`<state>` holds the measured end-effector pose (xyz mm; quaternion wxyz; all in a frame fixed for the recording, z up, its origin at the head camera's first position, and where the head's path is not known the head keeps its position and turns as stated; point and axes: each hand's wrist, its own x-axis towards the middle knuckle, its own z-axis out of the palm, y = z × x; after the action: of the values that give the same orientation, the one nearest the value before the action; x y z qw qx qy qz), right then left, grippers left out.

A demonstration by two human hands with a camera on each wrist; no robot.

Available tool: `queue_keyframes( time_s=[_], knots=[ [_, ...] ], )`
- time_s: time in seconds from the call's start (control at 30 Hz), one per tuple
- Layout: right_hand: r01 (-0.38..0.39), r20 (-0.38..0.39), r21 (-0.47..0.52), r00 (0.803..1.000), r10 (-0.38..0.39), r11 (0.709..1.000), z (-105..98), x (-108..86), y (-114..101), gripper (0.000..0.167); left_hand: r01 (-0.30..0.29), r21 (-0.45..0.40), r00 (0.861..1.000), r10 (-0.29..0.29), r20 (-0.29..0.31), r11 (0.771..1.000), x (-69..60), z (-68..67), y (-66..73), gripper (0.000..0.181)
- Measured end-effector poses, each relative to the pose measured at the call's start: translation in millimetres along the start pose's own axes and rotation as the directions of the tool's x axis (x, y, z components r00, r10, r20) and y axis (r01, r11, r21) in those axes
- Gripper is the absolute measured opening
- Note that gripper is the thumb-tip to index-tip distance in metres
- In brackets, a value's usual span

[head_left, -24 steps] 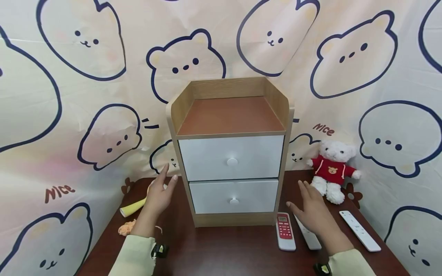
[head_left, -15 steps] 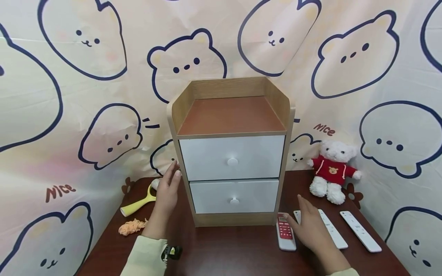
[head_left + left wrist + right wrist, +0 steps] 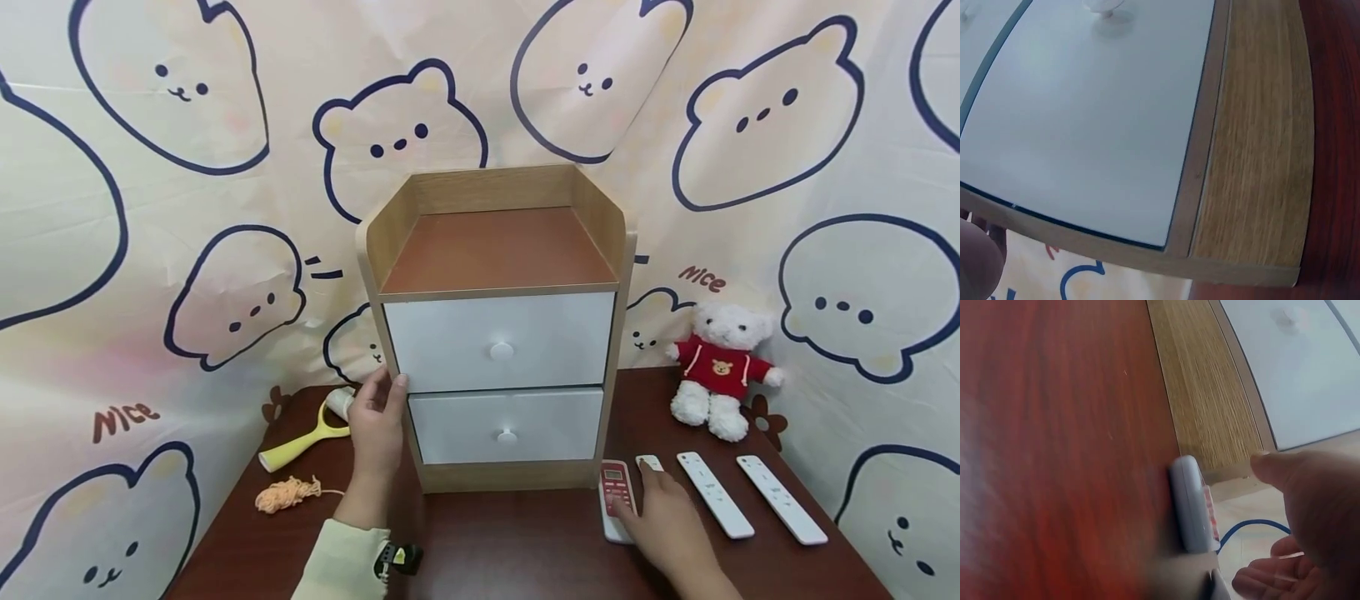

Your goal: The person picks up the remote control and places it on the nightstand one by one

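Note:
A wooden cabinet (image 3: 498, 477) with two white drawers (image 3: 450, 346) stands in the middle of the table, both drawers closed. My left hand (image 3: 377, 429) is at the cabinet's left side, fingertips against or just beside the side panel; the left wrist view shows only part of that hand (image 3: 979, 262) by the panel's edge. My right hand (image 3: 667, 517) hovers over the remotes to the right, fingers loose and holding nothing. Its thumb covers part of a white remote with a red keypad (image 3: 615, 479). Beneath the fingers, another white remote (image 3: 648, 461) is mostly hidden.
Two more white remotes (image 3: 716, 496) lie farther right. A white teddy bear in a red hoodie (image 3: 720, 371) sits behind them. On the left are a yellow-handled lint roller (image 3: 288, 452) and a bundle of orange cord (image 3: 285, 494). A cartoon-printed cloth (image 3: 225, 292) hangs behind.
My left hand has moved right to the cabinet's side, uncovering the lint roller and cord. My right hand has shifted left and down over the red-keypad remote, uncovering a white remote.

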<state>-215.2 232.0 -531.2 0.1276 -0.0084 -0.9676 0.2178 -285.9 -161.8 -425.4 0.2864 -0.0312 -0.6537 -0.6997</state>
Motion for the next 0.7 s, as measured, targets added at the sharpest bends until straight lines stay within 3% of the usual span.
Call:
queue_keyframes(
  time_s=[0.2, 0.37, 0.5, 0.7],
  knots=[
    [-0.025, 0.004, 0.010, 1.000, 0.025, 1.000, 4.6, -8.6, -4.4, 0.091, 0.002, -0.061, 0.998, -0.006, -0.069, 0.998, -3.0, 4.8, -2.2, 0.036],
    [-0.045, 0.020, 0.014, 0.999, 0.044, 0.999, 11.4, -13.6, -5.0, 0.099, 0.013, -0.159, 0.994, -0.030, -0.104, 0.987, -4.5, 8.1, -4.3, 0.035],
    [-0.060, 0.031, 0.005, 0.998, 0.060, 0.998, 13.0, -15.3, -7.9, 0.103, 0.004, -0.229, 0.992, -0.033, -0.125, 0.974, -5.4, 11.7, -5.3, 0.032],
    [-0.062, 0.037, 0.018, 0.997, 0.061, 0.998, 16.6, -15.6, -10.7, 0.109, -0.005, -0.268, 0.990, -0.033, -0.136, 0.963, -6.4, 14.8, -3.1, 0.029]
  ],
)
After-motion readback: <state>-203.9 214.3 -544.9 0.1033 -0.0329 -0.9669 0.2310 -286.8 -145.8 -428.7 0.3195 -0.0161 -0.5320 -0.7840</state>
